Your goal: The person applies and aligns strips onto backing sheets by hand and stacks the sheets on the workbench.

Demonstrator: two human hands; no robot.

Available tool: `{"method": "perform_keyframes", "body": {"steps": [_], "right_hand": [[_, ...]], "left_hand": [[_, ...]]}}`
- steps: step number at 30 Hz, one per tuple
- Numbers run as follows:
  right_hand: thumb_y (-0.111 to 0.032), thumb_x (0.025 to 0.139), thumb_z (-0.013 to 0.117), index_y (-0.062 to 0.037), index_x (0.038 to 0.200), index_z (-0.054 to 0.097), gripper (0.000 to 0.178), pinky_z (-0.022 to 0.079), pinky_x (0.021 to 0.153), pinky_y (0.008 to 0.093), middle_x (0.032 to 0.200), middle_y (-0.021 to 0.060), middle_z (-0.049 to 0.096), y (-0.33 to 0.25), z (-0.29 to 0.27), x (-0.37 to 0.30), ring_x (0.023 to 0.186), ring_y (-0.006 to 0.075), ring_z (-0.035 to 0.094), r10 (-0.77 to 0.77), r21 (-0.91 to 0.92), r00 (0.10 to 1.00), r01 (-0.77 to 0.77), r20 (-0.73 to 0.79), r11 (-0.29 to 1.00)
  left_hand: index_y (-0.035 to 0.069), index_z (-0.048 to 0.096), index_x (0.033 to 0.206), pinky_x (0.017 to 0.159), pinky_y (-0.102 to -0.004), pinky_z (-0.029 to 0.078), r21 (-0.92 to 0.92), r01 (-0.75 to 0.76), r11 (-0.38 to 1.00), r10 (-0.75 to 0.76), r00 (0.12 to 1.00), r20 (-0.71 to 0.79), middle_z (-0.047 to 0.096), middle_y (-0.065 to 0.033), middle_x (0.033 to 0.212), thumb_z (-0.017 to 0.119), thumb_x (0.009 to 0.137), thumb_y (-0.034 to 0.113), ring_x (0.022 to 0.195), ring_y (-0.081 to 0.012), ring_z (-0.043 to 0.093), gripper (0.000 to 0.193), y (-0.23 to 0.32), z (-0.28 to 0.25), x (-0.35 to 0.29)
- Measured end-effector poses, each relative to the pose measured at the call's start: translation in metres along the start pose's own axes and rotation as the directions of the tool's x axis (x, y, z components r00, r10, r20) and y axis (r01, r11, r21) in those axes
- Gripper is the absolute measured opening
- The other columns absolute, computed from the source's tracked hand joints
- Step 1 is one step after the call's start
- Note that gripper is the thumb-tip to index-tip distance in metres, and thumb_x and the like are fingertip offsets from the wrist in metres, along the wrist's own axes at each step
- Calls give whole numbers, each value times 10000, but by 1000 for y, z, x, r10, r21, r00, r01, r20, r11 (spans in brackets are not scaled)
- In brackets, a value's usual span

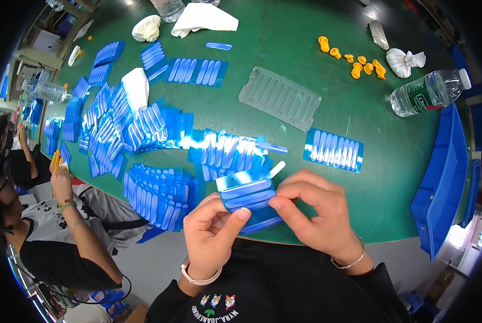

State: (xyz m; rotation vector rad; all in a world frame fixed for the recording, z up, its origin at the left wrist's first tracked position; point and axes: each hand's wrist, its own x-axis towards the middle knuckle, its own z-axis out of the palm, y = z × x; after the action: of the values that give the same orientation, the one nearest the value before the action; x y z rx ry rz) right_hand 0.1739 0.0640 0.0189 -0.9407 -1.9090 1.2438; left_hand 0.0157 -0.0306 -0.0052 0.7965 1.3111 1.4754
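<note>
Close to my body, a blue film sheet [247,192] with long rounded strips on it is held up, slightly bent. My left hand [211,229] grips its left edge, thumb on top and fingers beneath. At the right edge of the same sheet, my right hand [319,210] pinches with thumb and forefinger. A small whitish strip end [277,169] sticks up beside the sheet's upper right corner; what it belongs to is unclear. Just beyond my hands lies a stack of similar blue sheets [227,151], with a loose blue strip [271,147] on it.
More blue sheets [157,194] pile up on the left of the green table [284,54]. A single sheet [334,151], a clear ribbed tray [279,98], a water bottle [429,92], orange finger cots [356,70] and a blue bin [440,183] are rightward. A co-worker [84,231] sits left.
</note>
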Motion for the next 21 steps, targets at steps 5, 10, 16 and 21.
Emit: {"method": "perform_keyframes", "body": {"steps": [5, 10, 16, 21], "right_hand": [[-61, 758, 687, -26, 766, 629, 68, 468, 643, 329, 748, 72, 599, 16, -34, 25, 713, 240, 575, -27, -350, 1000, 24, -2, 936], [-122, 750, 697, -27, 798, 624, 129, 464, 734, 343, 844, 77, 561, 40, -22, 47, 821, 262, 535, -199, -501, 972, 235, 124, 833], [-91, 737, 677, -19, 817, 614, 125, 460, 765, 347, 863, 90, 557, 46, -13, 56, 867, 266, 528, -124, -514, 965, 230, 233, 826], [-51, 741, 650, -18, 852, 597, 127, 472, 715, 361, 795, 109, 575, 35, -17, 59, 722, 292, 552, 84, -546, 945, 109, 317, 831]], "left_hand": [[-12, 600, 985, 627, -175, 395, -197, 44, 979, -95, 962, -258, 617, 3, 783, 586, 868, 15, 692, -25, 523, 122, 5, -12, 1], [2, 535, 1122, 655, -177, 435, -386, 159, 909, -270, 929, -254, 633, -17, 855, 568, 875, 5, 728, -50, 565, 249, 3, -16, 4], [0, 421, 1265, 746, -226, 460, -349, 244, 905, -281, 958, -58, 610, -82, 1109, 550, 861, -42, 899, -88, 575, 426, 1, -6, 1], [-24, 380, 1300, 904, -284, 436, -310, 259, 915, -272, 962, 2, 574, -124, 1193, 525, 861, -71, 1092, -166, 548, 464, 2, -11, 3]]}}
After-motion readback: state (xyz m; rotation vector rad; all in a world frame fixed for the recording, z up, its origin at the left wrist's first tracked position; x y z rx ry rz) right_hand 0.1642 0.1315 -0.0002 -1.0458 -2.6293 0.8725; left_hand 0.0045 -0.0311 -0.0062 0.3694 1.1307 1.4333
